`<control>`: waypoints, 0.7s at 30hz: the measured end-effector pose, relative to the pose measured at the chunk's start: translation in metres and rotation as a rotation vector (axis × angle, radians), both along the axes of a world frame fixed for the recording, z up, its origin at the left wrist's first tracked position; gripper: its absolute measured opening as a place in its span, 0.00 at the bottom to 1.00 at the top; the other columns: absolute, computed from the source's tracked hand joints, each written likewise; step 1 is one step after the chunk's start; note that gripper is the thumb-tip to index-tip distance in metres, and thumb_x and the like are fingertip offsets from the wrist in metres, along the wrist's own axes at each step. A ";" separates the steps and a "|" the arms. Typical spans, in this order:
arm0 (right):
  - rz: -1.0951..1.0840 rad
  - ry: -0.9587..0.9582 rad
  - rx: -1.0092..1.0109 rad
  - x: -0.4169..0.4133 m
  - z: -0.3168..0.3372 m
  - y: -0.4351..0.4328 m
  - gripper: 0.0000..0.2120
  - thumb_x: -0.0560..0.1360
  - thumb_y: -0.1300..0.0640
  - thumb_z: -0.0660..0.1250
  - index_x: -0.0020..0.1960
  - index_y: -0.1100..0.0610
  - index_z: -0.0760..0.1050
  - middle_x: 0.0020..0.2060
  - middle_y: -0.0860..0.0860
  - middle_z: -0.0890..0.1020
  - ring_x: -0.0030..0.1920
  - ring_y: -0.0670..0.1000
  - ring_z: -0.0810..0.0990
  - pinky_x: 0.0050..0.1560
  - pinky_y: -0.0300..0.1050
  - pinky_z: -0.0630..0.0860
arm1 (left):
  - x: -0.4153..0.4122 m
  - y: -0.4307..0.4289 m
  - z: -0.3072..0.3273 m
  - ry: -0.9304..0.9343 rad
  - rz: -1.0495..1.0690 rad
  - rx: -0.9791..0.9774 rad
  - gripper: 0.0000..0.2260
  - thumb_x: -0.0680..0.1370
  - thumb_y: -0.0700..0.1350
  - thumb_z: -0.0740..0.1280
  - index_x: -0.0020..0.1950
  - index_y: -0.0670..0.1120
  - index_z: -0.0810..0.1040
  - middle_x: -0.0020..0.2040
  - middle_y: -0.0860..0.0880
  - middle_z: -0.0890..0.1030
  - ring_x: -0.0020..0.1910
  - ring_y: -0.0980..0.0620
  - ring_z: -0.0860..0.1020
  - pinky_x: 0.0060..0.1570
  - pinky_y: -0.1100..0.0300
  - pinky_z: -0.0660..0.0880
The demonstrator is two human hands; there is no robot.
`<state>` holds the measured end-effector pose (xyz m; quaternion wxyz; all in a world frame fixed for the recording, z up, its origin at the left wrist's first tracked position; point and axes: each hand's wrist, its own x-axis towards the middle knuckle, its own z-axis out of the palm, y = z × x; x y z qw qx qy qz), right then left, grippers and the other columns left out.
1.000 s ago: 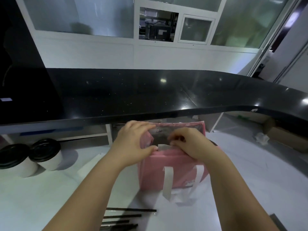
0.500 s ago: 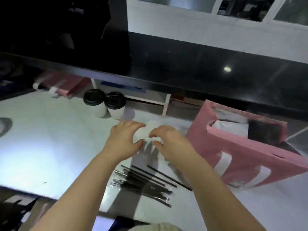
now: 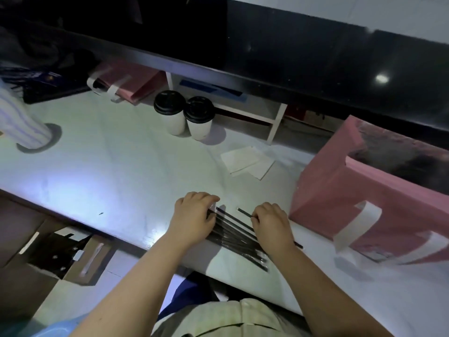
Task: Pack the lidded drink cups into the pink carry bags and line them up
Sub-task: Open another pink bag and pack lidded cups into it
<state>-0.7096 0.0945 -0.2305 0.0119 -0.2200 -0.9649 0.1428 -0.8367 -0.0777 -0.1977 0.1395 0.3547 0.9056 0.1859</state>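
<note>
An open pink carry bag [image 3: 340, 198] with white handles stands on the white counter at the right, with something dark inside it. Two white cups with black lids [image 3: 169, 113] [image 3: 199, 117] stand side by side at the back of the counter. A pile of black wrapped straws [image 3: 233, 235] lies at the counter's near edge. My left hand [image 3: 194, 216] has its fingers curled over the straws' left ends. My right hand [image 3: 273, 226] pinches the end of a single straw [image 3: 244, 212], just left of the bag.
Flat folded pink bags [image 3: 126, 81] lie at the back left under a black raised ledge [image 3: 267, 59]. White napkins [image 3: 245, 161] lie between the cups and the bag. A striped sleeve [image 3: 17, 122] shows at far left. An open cardboard box [image 3: 73, 256] sits below the counter edge.
My hands left the bag's top and came down to the straws at the near edge. The view swung left and down, so the bag now sits at the right.
</note>
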 end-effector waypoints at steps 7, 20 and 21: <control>0.065 -0.050 -0.180 -0.012 0.009 -0.006 0.08 0.78 0.65 0.58 0.52 0.53 0.67 0.40 0.49 0.74 0.42 0.52 0.74 0.41 0.47 0.72 | -0.004 -0.001 0.001 0.015 0.063 0.026 0.19 0.75 0.46 0.65 0.66 0.54 0.75 0.62 0.54 0.77 0.65 0.49 0.70 0.62 0.51 0.66; -0.078 0.016 -0.284 -0.020 -0.008 -0.008 0.05 0.78 0.55 0.65 0.47 0.57 0.76 0.46 0.50 0.75 0.47 0.51 0.75 0.48 0.47 0.74 | 0.002 -0.006 -0.002 0.002 0.090 0.033 0.19 0.75 0.46 0.65 0.65 0.54 0.75 0.62 0.55 0.77 0.65 0.48 0.70 0.62 0.51 0.66; -0.067 -0.022 -0.252 -0.022 -0.007 -0.008 0.05 0.78 0.56 0.64 0.49 0.58 0.75 0.47 0.52 0.75 0.49 0.52 0.75 0.49 0.46 0.74 | 0.002 -0.006 -0.001 0.002 0.098 0.033 0.19 0.75 0.45 0.65 0.66 0.54 0.75 0.62 0.54 0.77 0.65 0.48 0.70 0.62 0.51 0.66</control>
